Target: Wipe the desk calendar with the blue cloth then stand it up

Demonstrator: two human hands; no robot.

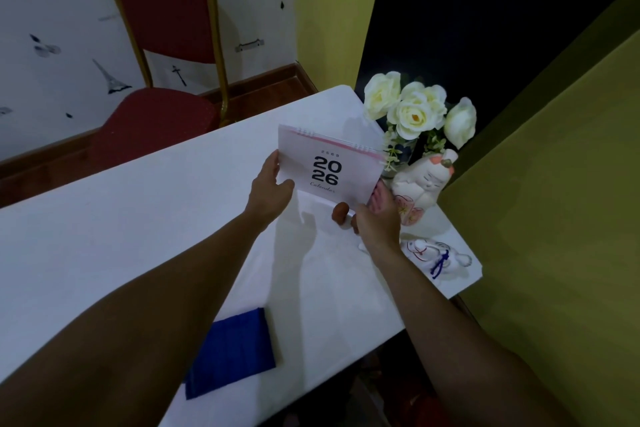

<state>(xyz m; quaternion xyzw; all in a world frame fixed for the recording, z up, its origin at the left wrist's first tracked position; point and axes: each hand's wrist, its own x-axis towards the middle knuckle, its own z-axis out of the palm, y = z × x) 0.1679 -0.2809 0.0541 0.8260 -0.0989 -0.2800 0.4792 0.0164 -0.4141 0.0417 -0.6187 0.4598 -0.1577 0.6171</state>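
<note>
We see both hands up on the calendar (329, 166), which is held above the white table (138, 225), cover toward us, "2026" in bold black print, the spiral binding along its top edge. The left hand (268, 189) grips the left edge, thumb on the front near the lower corner. The right hand (375, 218) has the lower right corner, fingers wrapped behind the card and the thumb tip below it. The calendar tilts, right side lower; its bottom edge seems to sit clear of the tabletop, with a shadow under it, though in this dim light we cannot be certain.

Down near us lies the cloth (230, 355), blue, folded flat on the table near its front edge, well apart from both hands and partly under the left forearm.

Just beyond the calendar stands a vase of white roses (415, 111). Beside the right hand sits a pale figurine (424, 184), and nearer us a smaller white one (433, 253) with a blue string. A red chair (156, 80) stands past the table's far side.
</note>
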